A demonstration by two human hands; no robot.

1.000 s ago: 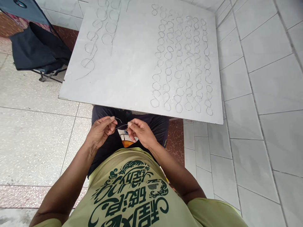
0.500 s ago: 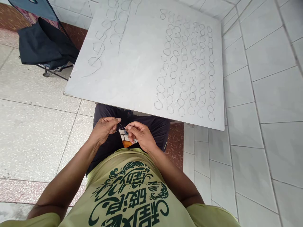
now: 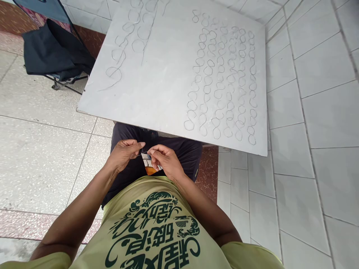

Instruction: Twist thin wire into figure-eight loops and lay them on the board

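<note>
Wire [image 3: 142,152], thin, is stretched short between your two hands over your lap, just below the near edge of the board [image 3: 157,89]. Left hand [image 3: 123,154]: fingertips pinched shut on one end. Right hand [image 3: 165,160]: pinched on the other. Hands nearly touching. Rows of loops [image 3: 224,82] lie on the board.

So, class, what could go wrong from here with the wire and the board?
The thin wire, pinched between left hand and right hand, is over the lap, off the board; if it slips it could be lost. The wire loops lie near the board's front edge above the lap; a bump might scatter them.
</note>
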